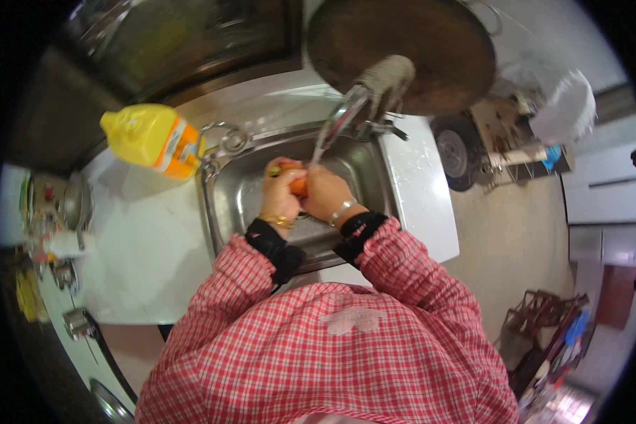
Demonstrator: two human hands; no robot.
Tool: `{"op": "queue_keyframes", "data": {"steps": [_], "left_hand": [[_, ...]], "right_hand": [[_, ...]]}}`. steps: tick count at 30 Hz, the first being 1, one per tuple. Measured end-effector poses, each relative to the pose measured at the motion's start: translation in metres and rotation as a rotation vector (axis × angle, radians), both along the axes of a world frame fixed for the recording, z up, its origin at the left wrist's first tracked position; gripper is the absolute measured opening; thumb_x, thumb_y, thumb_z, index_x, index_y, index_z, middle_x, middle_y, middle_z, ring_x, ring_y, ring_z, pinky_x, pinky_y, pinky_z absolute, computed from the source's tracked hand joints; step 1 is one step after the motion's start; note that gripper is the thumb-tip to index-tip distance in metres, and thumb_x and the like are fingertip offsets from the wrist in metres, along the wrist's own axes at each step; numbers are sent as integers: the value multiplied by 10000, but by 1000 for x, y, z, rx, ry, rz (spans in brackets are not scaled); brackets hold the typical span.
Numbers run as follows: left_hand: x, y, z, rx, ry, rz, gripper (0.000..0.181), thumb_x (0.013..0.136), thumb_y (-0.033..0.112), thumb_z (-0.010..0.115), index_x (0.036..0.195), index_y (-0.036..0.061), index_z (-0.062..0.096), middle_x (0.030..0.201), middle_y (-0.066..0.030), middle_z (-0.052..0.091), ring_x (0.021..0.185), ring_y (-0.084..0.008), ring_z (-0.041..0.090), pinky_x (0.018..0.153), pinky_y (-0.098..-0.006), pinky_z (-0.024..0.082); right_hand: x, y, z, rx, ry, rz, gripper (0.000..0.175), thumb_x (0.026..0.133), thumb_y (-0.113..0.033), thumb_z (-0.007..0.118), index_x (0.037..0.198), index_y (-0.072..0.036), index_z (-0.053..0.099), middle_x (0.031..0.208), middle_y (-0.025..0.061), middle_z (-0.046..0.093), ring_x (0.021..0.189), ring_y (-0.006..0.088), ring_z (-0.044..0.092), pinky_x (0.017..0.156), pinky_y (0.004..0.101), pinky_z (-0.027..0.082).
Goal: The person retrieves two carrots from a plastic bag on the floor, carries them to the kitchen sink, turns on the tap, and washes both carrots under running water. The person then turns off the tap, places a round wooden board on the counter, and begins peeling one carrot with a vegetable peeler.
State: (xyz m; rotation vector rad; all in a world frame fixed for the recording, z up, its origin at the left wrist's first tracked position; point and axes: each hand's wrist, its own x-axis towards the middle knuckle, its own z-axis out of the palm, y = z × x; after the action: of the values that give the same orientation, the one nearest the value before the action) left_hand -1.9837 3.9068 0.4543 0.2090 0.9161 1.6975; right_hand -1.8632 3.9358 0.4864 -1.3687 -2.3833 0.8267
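Observation:
Both my hands are over the stainless steel sink [233, 212], close together. A carrot [298, 185] with a greenish end shows between them, partly covered by fingers. My left hand [277, 195] wraps around it from the left, with the thumb across the top. Against its other end is my right hand [326, 193], curled, its fingertips mostly hidden. Water from the chrome faucet [344, 114] streams down onto my right hand and the carrot. A pale cloth [389, 74] is wrapped over the faucet's upper part.
A yellow jug [148, 140] with an orange label stands left of the sink beside a wire rack [233, 139]. Behind the faucet leans a large round wooden board [403, 32]. White countertop [138, 254] flanks the basin. A wheeled cart [503, 132] stands beyond on the right.

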Motion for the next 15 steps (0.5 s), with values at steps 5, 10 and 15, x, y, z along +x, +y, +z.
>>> {"op": "queue_keyframes", "data": {"steps": [5, 10, 15], "left_hand": [[-38, -6, 25, 205, 41, -107, 389, 692, -43, 613, 1058, 76, 562, 1003, -145, 626, 996, -274, 589, 931, -415, 481], [-75, -13, 37, 295, -32, -90, 352, 707, 7, 591, 1050, 80, 567, 1050, -157, 613, 1009, -304, 582, 946, -450, 477], [-82, -13, -4, 176, -84, -85, 315, 757, 49, 631, 1066, 98, 590, 1092, -124, 637, 1068, -284, 576, 972, -464, 455]], "right_hand": [[-8, 31, 27, -252, 227, 265, 586, 682, -323, 785, 1089, 51, 591, 940, 212, 682, 812, 367, 676, 731, 425, 533], [-5, 31, 28, -950, 319, 285, 740, 668, -395, 813, 1200, 42, 540, 878, 180, 692, 787, 321, 688, 718, 399, 536], [-7, 5, 9, -160, -93, 181, 577, 778, -456, 683, 1136, -20, 563, 957, 196, 679, 861, 347, 682, 745, 436, 527]]}}
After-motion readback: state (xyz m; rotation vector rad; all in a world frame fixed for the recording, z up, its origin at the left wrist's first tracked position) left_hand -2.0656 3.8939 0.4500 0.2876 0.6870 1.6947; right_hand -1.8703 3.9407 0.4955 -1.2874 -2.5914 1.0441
